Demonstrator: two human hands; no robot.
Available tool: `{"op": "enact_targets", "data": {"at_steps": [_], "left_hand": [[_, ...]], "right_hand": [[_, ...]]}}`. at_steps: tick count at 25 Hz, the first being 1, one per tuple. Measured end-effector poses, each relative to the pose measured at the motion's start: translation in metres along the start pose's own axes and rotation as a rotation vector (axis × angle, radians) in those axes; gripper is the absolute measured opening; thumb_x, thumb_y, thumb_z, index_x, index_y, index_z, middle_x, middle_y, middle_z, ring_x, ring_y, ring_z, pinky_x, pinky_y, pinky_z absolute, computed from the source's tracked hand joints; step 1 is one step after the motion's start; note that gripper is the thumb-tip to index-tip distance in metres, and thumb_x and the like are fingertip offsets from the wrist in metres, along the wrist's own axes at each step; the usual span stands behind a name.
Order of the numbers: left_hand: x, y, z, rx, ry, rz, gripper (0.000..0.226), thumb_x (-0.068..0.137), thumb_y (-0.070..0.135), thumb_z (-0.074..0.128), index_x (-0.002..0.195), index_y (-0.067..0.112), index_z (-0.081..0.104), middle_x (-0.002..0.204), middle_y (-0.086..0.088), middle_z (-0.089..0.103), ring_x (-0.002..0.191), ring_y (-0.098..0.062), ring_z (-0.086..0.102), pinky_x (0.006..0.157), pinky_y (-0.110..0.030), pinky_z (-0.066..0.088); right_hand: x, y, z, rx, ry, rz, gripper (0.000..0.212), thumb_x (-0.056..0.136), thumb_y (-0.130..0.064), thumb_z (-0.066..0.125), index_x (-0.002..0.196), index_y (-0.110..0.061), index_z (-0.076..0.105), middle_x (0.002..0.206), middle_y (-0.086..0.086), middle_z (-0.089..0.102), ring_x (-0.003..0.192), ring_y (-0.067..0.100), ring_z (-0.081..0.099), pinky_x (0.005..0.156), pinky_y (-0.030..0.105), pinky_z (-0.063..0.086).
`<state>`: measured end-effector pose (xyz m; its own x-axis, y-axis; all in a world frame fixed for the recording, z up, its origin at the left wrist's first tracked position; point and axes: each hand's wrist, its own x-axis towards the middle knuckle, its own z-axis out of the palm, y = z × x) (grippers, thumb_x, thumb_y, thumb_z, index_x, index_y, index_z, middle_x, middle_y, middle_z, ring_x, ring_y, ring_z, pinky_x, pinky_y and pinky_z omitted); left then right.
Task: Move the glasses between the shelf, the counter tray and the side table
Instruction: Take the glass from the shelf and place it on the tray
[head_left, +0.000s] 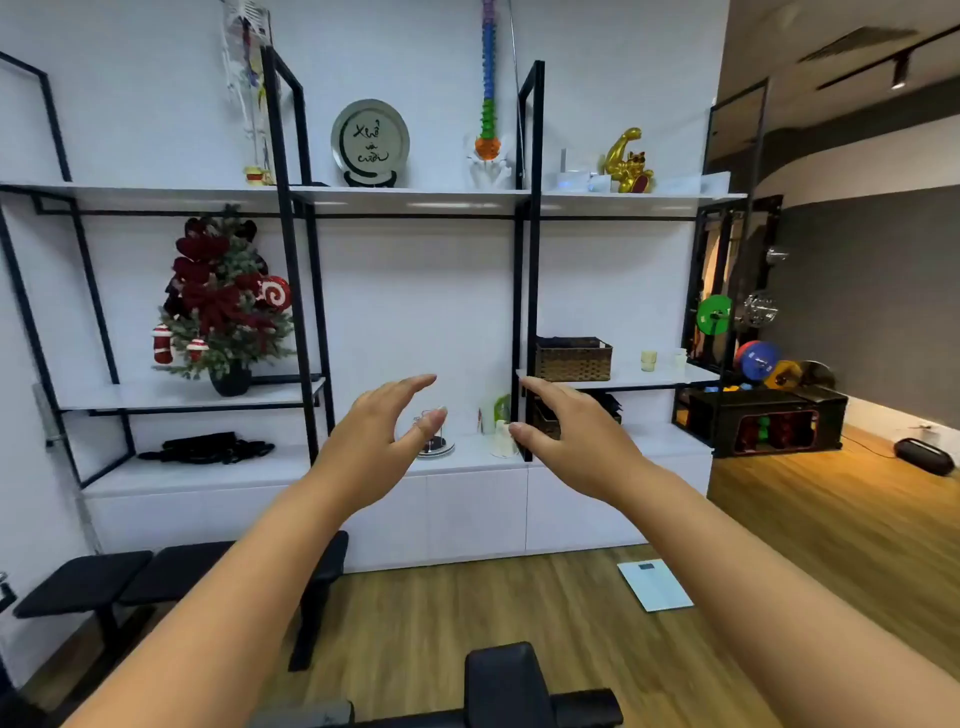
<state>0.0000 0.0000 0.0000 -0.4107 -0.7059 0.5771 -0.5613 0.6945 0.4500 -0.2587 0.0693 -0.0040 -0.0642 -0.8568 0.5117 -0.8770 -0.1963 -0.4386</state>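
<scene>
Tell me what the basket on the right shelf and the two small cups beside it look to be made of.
Basket: woven wicker or rattan, brown, matte; the weave pattern shows. Cups: pale and translucent-looking, likely frosted glass or plastic; too small to tell which.

A white wall (415, 291) backs a black-framed shelving unit (527, 249) with white boards. On its top board stand a decorative plate (370, 141), a coloured spine model (487, 88) and a gold cat figure (629, 163). Lower left in the unit sits a small Christmas tree (223, 301); lower right, a wicker basket (572, 358). White cabinets (467, 512) form its base. Wooden flooring (467, 623) spreads below, with black benches (104, 577) left of the unit and weight plates (758, 361) right of it.
</scene>
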Motion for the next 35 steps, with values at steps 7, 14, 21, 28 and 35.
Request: {"op": "enact_targets", "data": {"at_steps": [7, 14, 21, 28, 35], "left_hand": [[-0.010, 0.013, 0.023, -0.046, -0.069, 0.067, 0.056, 0.102, 0.057, 0.048, 0.154, 0.036, 0.044, 0.155, 0.012, 0.049, 0.145, -0.012, 0.038, 0.113, -0.032, 0.032], [-0.005, 0.051, 0.067, -0.074, -0.123, 0.113, 0.054, 0.101, 0.056, 0.052, 0.152, 0.038, 0.044, 0.153, 0.013, 0.051, 0.142, -0.012, 0.042, 0.115, -0.037, 0.037], [0.027, 0.114, 0.126, -0.083, -0.144, 0.141, 0.045, 0.108, 0.048, 0.037, 0.151, 0.039, 0.045, 0.151, 0.015, 0.051, 0.142, -0.010, 0.040, 0.113, -0.031, 0.033], [0.067, 0.219, 0.220, -0.140, -0.129, 0.158, 0.046, 0.109, 0.048, 0.036, 0.153, 0.038, 0.045, 0.151, 0.017, 0.050, 0.142, -0.007, 0.038, 0.110, -0.029, 0.033], [0.104, 0.290, 0.306, -0.200, -0.162, 0.185, 0.047, 0.110, 0.046, 0.034, 0.153, 0.033, 0.046, 0.150, 0.016, 0.051, 0.141, -0.004, 0.041, 0.116, -0.033, 0.035]], "right_hand": [[-0.036, 0.003, -0.005, -0.026, 0.026, 0.091, 0.066, 0.098, -0.055, 0.058, 0.157, -0.035, 0.038, 0.157, -0.007, 0.048, 0.147, 0.018, 0.039, 0.116, 0.043, 0.039], [-0.065, 0.036, -0.022, -0.029, 0.043, 0.152, 0.066, 0.100, -0.053, 0.057, 0.159, -0.035, 0.034, 0.161, -0.007, 0.043, 0.150, 0.018, 0.033, 0.116, 0.039, 0.035], [-0.075, 0.118, -0.090, -0.073, 0.026, 0.146, 0.066, 0.100, -0.057, 0.056, 0.159, -0.040, 0.032, 0.159, -0.008, 0.045, 0.148, 0.018, 0.036, 0.115, 0.040, 0.038], [-0.083, 0.225, -0.195, -0.030, 0.104, 0.170, 0.065, 0.101, -0.050, 0.059, 0.159, -0.034, 0.034, 0.159, -0.003, 0.047, 0.146, 0.021, 0.043, 0.117, 0.042, 0.038], [-0.100, 0.329, -0.247, -0.067, 0.073, 0.207, 0.068, 0.099, -0.055, 0.058, 0.160, -0.037, 0.032, 0.162, -0.005, 0.044, 0.149, 0.021, 0.038, 0.118, 0.049, 0.039]]}}
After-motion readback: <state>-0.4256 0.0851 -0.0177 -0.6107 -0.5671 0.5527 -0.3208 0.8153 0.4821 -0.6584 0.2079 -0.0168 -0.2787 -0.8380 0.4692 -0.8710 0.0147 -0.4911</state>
